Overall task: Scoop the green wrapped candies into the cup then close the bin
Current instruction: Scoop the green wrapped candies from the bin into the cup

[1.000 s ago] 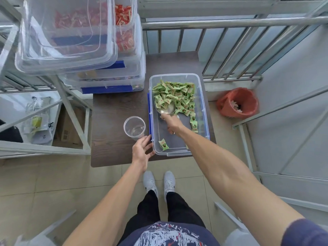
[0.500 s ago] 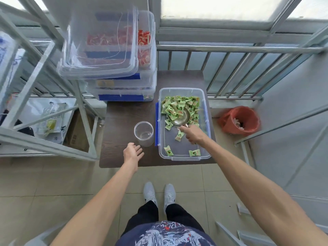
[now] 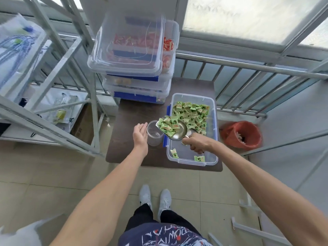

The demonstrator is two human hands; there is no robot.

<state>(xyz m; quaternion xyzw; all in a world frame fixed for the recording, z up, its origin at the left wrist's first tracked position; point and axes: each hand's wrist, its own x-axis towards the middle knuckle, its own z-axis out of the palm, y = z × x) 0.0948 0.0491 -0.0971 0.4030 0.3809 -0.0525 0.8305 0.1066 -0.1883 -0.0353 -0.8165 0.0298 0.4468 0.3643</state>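
A clear open bin [image 3: 213, 132] on the dark table [image 3: 131, 114] holds a heap of green wrapped candies [image 3: 192, 112] at its far end and two loose ones near its front. My right hand [image 3: 196, 143] grips the handle of a metal scoop [image 3: 174, 129] loaded with green candies, lifted over the bin's left rim beside the cup. The clear plastic cup [image 3: 154, 134] stands upright left of the bin and looks empty. My left hand [image 3: 140, 134] rests against the cup's left side, fingers straight.
Stacked clear bins [image 3: 134, 71] with blue latches, the top one holding red candies, stand at the table's back left. A metal shelf frame [image 3: 53, 96] is on the left, a railing [image 3: 248, 82] behind, and an orange bucket [image 3: 241, 134] on the floor to the right.
My right hand lifted the scoop, now full of candies, out of the heap and swung it left toward the cup. My left hand moved up from the table edge to the cup's side.
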